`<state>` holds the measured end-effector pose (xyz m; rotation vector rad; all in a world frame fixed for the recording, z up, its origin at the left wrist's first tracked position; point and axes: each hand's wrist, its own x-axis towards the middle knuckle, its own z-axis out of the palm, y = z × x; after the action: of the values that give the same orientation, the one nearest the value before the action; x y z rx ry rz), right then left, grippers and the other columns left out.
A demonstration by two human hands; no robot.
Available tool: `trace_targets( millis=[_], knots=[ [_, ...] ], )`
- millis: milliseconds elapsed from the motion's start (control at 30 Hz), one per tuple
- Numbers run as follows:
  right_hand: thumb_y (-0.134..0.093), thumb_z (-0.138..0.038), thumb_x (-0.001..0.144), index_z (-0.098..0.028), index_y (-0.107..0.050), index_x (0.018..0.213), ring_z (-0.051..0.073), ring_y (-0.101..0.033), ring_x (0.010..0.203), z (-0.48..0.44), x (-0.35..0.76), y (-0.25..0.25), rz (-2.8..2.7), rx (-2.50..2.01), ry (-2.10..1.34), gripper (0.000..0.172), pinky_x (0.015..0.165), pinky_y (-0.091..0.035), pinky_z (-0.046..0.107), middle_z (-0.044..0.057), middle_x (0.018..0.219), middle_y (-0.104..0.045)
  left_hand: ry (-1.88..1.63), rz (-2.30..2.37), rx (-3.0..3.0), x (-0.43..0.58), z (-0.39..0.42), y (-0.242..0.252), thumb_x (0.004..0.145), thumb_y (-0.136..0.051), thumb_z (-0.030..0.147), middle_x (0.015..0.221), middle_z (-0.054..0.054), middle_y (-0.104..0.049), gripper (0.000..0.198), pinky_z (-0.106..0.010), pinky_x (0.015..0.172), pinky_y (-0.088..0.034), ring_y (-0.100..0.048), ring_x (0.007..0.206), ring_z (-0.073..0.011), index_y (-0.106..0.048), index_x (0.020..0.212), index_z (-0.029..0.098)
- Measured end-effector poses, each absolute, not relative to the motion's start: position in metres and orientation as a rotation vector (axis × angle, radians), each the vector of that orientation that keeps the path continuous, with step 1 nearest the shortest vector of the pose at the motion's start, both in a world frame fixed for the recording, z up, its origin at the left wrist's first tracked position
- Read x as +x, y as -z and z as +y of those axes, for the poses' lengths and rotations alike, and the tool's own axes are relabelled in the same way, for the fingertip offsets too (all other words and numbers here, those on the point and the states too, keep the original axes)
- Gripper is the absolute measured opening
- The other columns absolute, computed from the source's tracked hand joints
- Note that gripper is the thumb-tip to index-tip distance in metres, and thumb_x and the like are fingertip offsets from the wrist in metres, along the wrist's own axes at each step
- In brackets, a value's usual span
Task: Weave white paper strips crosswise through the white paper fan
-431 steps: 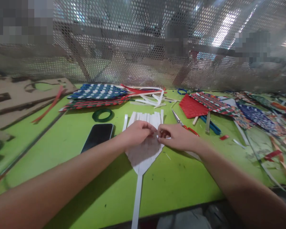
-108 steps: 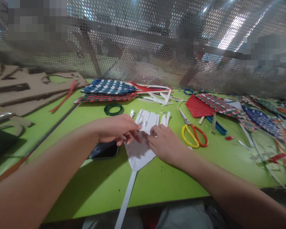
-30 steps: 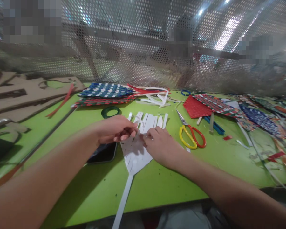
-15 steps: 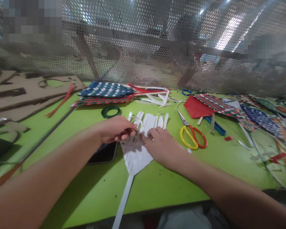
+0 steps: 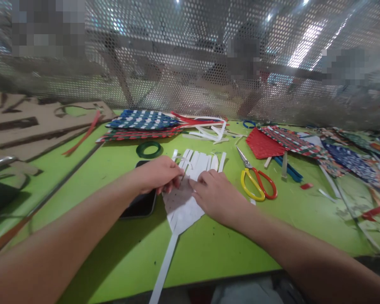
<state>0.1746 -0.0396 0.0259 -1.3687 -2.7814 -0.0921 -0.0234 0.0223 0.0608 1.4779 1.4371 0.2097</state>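
Note:
A white woven piece of flat strips lies on the green table, its loose strip ends fanned away from me and one long strip trailing toward me. My left hand is closed at its left side, thumb and forefinger pinching a thin white strip that curls up over the weave. My right hand rests on the right side of the weave, fingers bent and touching it; whether they grip a strip I cannot tell. A dark phone lies partly under my left wrist.
Scissors with yellow and red handles lie right of the weave. A green tape roll sits behind my left hand. Woven blue-and-white pieces lie at the back, a red piece to the right, cardboard at left. A perforated metal screen stands behind.
My left hand has shifted slightly right and down, its fingers curling in more over the weave. My right hand has barely moved. The view has turned a little.

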Motion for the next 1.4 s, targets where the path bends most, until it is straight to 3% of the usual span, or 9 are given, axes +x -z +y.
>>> trace_targets(
  millis=[167, 333, 467, 667, 900, 1067, 1233, 1400],
  knots=[
    [-0.045, -0.031, 0.109, -0.015, -0.067, 0.127, 0.030, -0.054, 0.103, -0.040, 0.174, -0.029, -2.777, -1.392, 0.066, 0.032, 0.087, -0.041, 0.046, 0.012, 0.110, -0.063, -0.255, 1.509, 1.574, -0.020, 0.024, -0.056, 0.094, -0.059, 0.025, 0.062, -0.004, -0.071, 0.020, -0.020, 0.030, -0.036, -0.054, 0.036, -0.0111, -0.067, 0.078, 0.015],
    [-0.045, -0.030, 0.109, -0.015, -0.069, 0.119, 0.029, -0.053, 0.103, -0.040, 0.175, -0.028, -2.779, -1.374, 0.069, 0.029, 0.088, -0.042, 0.046, 0.013, 0.111, -0.064, -0.288, 1.401, 1.446, -0.020, 0.019, -0.059, 0.099, -0.055, 0.031, 0.050, -0.005, -0.063, 0.043, -0.019, 0.029, -0.031, -0.046, 0.031, -0.0089, -0.065, 0.061, 0.013],
    [-0.048, -0.025, 0.106, -0.015, -0.069, 0.114, 0.031, -0.052, 0.106, -0.040, 0.174, -0.027, -2.821, -1.367, 0.077, 0.024, 0.088, -0.042, 0.047, 0.014, 0.114, -0.063, -0.317, 1.298, 1.307, -0.024, 0.020, -0.059, 0.098, -0.057, 0.031, 0.046, -0.003, -0.056, 0.043, -0.019, 0.030, -0.028, -0.044, 0.033, -0.0085, -0.067, 0.061, 0.012],
    [-0.048, -0.025, 0.107, -0.015, -0.067, 0.125, 0.031, -0.052, 0.106, -0.041, 0.173, -0.028, -2.805, -1.402, 0.087, 0.028, 0.088, -0.043, 0.047, 0.013, 0.115, -0.063, -0.222, 1.367, 1.351, -0.018, 0.021, -0.052, 0.100, -0.054, 0.029, 0.040, -0.001, -0.050, 0.047, -0.018, 0.030, -0.023, -0.033, 0.028, -0.0056, -0.059, 0.055, 0.015],
    [-0.044, -0.025, 0.108, -0.014, -0.061, 0.137, 0.031, -0.051, 0.104, -0.042, 0.173, -0.027, -2.810, -1.393, 0.130, 0.035, 0.086, -0.042, 0.047, 0.014, 0.114, -0.063, -0.221, 1.465, 1.565, -0.013, 0.018, -0.043, 0.095, -0.057, 0.023, 0.046, 0.003, -0.052, 0.022, -0.021, 0.031, -0.035, -0.045, 0.034, -0.0116, -0.059, 0.074, 0.019],
    [-0.044, -0.023, 0.107, -0.013, -0.061, 0.138, 0.031, -0.050, 0.103, -0.043, 0.175, -0.027, -2.811, -1.368, 0.108, 0.036, 0.087, -0.042, 0.048, 0.015, 0.114, -0.062, -0.210, 1.400, 1.528, -0.024, 0.021, -0.052, 0.098, -0.055, 0.030, 0.050, 0.003, -0.051, 0.024, -0.019, 0.031, -0.033, -0.041, 0.036, -0.0095, -0.058, 0.076, 0.019],
    [-0.047, -0.009, 0.099, -0.012, -0.061, 0.138, 0.031, -0.049, 0.104, -0.043, 0.175, -0.028, -2.829, -1.367, 0.076, 0.042, 0.089, -0.043, 0.047, 0.015, 0.115, -0.061, -0.221, 1.270, 1.533, -0.035, 0.023, -0.064, 0.087, -0.070, 0.039, 0.059, 0.002, -0.059, 0.023, -0.020, 0.035, -0.037, -0.048, 0.043, -0.0106, -0.060, 0.083, 0.019],
    [-0.047, -0.009, 0.098, -0.013, -0.063, 0.135, 0.030, -0.049, 0.103, -0.043, 0.176, -0.028, -2.815, -1.349, 0.089, 0.040, 0.089, -0.043, 0.046, 0.015, 0.114, -0.061, -0.184, 1.228, 1.618, -0.039, 0.025, -0.065, 0.080, -0.073, 0.043, 0.065, 0.001, -0.063, 0.025, -0.021, 0.041, -0.040, -0.049, 0.042, -0.0090, -0.064, 0.083, 0.020]
  ],
)
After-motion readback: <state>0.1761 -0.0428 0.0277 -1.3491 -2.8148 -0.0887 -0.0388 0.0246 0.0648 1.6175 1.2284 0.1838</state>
